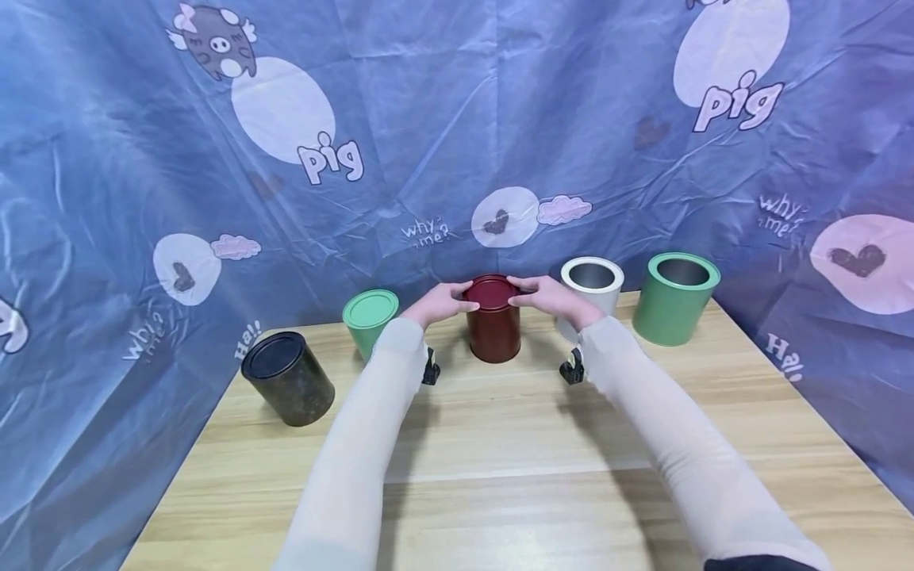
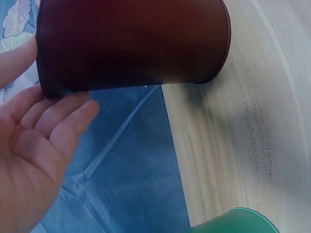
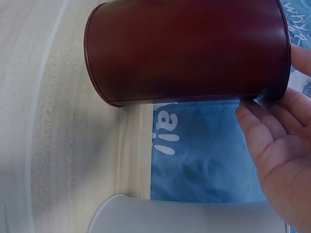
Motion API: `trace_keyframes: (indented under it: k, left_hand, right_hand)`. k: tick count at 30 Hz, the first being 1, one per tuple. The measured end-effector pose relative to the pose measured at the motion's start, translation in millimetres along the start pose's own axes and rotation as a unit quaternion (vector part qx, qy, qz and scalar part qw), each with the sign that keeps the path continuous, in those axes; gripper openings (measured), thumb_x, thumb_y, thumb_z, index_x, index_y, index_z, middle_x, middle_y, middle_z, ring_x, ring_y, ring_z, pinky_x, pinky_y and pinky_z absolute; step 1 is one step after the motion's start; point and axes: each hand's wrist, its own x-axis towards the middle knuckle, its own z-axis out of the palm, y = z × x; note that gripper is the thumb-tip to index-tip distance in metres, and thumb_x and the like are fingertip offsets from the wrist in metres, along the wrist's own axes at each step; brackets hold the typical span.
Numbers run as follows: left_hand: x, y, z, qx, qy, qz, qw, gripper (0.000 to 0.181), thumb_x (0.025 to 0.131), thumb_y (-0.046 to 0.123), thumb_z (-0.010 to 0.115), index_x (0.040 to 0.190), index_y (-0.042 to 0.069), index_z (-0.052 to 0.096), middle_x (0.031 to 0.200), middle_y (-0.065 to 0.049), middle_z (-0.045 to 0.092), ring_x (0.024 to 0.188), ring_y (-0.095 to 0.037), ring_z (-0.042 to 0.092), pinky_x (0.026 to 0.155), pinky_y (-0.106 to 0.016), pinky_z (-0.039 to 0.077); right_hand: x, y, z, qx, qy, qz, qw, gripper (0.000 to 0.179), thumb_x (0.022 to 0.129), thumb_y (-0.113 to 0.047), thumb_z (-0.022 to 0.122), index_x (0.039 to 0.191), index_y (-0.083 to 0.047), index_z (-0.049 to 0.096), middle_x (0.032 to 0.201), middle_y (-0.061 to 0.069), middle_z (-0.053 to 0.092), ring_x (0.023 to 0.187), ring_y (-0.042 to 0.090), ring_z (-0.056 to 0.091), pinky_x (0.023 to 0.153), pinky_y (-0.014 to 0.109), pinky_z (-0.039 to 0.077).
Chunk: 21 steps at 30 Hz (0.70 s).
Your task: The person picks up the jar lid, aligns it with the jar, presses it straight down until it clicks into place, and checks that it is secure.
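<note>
A dark red metal can [image 1: 494,335] with a recessed lid stands upright near the back of the wooden table. My left hand [image 1: 439,304] grips its upper rim from the left, thumb at the front edge of the lid. From the right, my right hand [image 1: 551,298] holds the same rim in mirror fashion. In the left wrist view, the fingertips [image 2: 80,109] touch the side of the can close to its top. The right wrist view shows fingers against the can [image 3: 189,53] near its top too. Whether its base touches the table is hard to tell.
A black lidded can [image 1: 296,388] and a light green lidded can [image 1: 370,311] stand to the left. On the right are an open-topped white can [image 1: 603,297], partly behind my right hand, and an open-topped green can [image 1: 671,313]. Blue printed cloth [image 1: 428,119] hangs behind the table [image 1: 493,476].
</note>
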Motion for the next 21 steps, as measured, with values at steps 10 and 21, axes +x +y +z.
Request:
trace_keyframes:
  k: [10, 21]
  left_hand:
    - [-0.4, 4.6, 1.7, 0.059, 0.000, 0.027, 0.9979, 0.064, 0.094, 0.031, 0.063, 0.149, 0.010, 0.038, 0.149, -0.013, 0.045, 0.140, -0.026, 0.039, 0.116, -0.040, 0.032]
    - [-16.3, -4.2, -6.3, 0.082, 0.018, 0.044, 0.9955, 0.078, 0.095, 0.043, 0.057, 0.156, 0.013, 0.020, 0.160, -0.010, 0.026, 0.146, -0.029, 0.026, 0.120, -0.044, 0.024]
  right_hand:
    - [-5.5, 2, 4, 0.034, 0.017, -0.004, 0.9993, 0.065, 0.092, -0.025, 0.062, 0.150, -0.012, 0.036, 0.151, 0.017, 0.039, 0.143, 0.033, 0.031, 0.118, 0.048, 0.025]
    - [-10.1, 0, 6, 0.042, 0.015, -0.046, 0.9980, 0.077, 0.093, -0.026, 0.064, 0.154, -0.006, 0.021, 0.158, 0.017, 0.027, 0.146, 0.032, 0.025, 0.119, 0.046, 0.023]
